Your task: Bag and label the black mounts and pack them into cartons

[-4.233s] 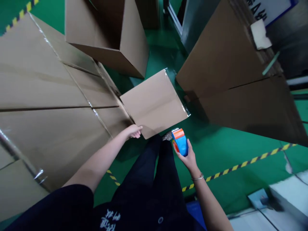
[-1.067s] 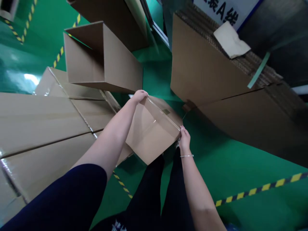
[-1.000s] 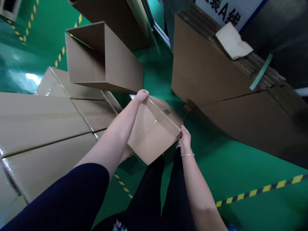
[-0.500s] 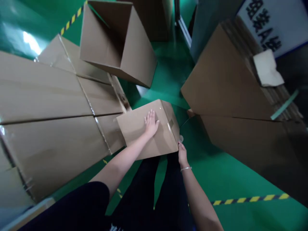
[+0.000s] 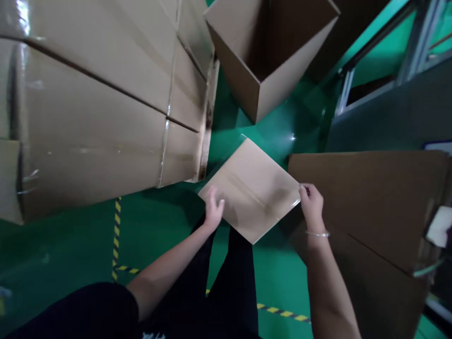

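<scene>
A cardboard box is before me above the green floor, its flat face turned up and one corner pointing toward my legs. A strip of tape runs across that face, and a shiny bit of tape shows by the right corner. My left hand lies at the box's left edge, fingers apart and slightly blurred. At the right corner, my right hand is closed, thumb and fingers together against the corner. What is inside its fingers is hidden. I cannot tell what bears the box's weight.
Large taped cartons stand stacked on a wooden pallet to the left. An open-topped carton stands ahead. Flat cardboard sheets lean at the right, with a white object beside them. Yellow-black tape marks the floor.
The box has turned, and its taped face now shows up. My left hand has moved from the middle of a face to the left edge. My right hand has moved right and up.
</scene>
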### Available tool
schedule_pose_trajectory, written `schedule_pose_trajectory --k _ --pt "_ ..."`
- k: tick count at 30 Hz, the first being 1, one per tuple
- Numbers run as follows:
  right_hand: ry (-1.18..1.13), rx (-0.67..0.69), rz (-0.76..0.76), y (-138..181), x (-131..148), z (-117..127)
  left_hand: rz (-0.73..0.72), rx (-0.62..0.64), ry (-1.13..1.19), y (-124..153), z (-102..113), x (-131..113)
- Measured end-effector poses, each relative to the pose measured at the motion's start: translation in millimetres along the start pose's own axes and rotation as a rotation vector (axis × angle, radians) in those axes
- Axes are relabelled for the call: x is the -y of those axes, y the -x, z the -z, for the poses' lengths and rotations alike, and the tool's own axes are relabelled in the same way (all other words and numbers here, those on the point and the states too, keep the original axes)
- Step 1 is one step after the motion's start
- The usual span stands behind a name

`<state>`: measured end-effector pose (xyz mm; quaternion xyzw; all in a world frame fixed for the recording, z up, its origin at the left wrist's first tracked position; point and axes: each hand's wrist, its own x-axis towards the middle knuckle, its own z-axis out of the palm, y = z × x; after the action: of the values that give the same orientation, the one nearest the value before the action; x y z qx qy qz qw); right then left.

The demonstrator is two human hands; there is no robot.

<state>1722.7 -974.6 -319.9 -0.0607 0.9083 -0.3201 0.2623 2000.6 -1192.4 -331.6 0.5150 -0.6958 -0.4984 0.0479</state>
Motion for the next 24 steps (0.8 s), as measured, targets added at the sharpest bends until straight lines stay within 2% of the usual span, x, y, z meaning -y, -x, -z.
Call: schedule_pose_trajectory --k 1,2,3,4,6,8,11,14,18,20,24 --pt "0.037 0.066 0.187 -32 28 -9 0.186 -0.178 0.076 -2 18 15" --pt "0.064 0.158 0.333 -61 56 -25 0.348 -0.293 0.169 -5 30 29" --pt "0.077 0.257 0.423 -89 81 -45 0.468 -0.34 0.283 -9 37 41" --pt "0.079 0.352 0.46 -113 102 -67 0.538 -0.336 0.414 -15 39 50" --pt "0.064 0.537 0.428 -150 132 -111 0.543 -0.275 0.658 -30 33 63" --pt "0.028 0.682 0.335 -173 145 -145 0.494 -0.257 0.797 -45 25 69" --pt "-0.053 0.793 0.202 -187 148 -166 0.479 -0.273 0.869 -61 19 75" --pt "-0.06 0.758 0.114 -188 154 -170 0.537 -0.266 0.941 -69 19 79" --pt "0.217 0.605 0.017 -187 177 -186 0.717 -0.309 0.971 -79 14 84" --pt "0.311 0.561 -0.022 -189 190 -197 0.791 -0.289 0.918 -85 16 86" --pt "0.349 0.413 0.019 -178 204 -198 0.812 -0.165 0.822 -105 44 80"
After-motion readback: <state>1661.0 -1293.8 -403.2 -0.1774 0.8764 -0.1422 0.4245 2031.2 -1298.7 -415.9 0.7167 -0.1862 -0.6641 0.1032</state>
